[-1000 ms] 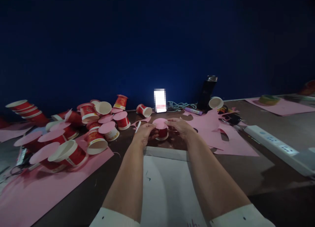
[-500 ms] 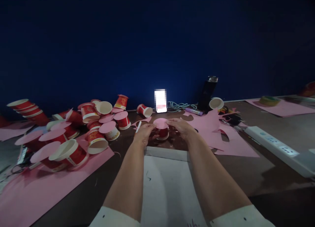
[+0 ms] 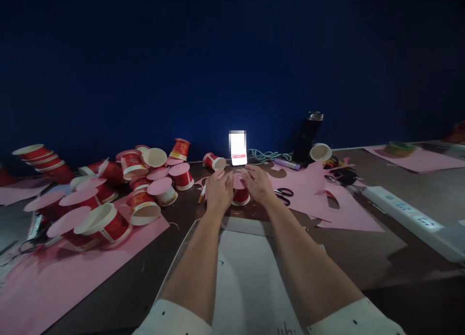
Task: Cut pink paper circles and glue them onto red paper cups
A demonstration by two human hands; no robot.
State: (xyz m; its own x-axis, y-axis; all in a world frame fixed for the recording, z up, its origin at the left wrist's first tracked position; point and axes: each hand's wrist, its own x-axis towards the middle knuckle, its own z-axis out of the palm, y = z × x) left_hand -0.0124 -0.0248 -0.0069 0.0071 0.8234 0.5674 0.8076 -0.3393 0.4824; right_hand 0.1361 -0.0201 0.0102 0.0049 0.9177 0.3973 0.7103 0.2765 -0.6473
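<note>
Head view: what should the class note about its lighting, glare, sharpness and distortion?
Head view: phone screen glaring white, its top pixelated; wall deep blue, faintly glowing around it; central red cup dim and soft; power strip shiny in one patch, with shadow on the tabletop beside it; outer edges apparently stretched and blurred.

The room is sitting dim, the wall (image 3: 163, 73) sinking into deep blue, while the phone screen (image 3: 239, 148) is glaring white, its top breaking into coarse pixels; shadow is falling across the near right tabletop (image 3: 385, 247), and the far right edge is smearing softly
</note>
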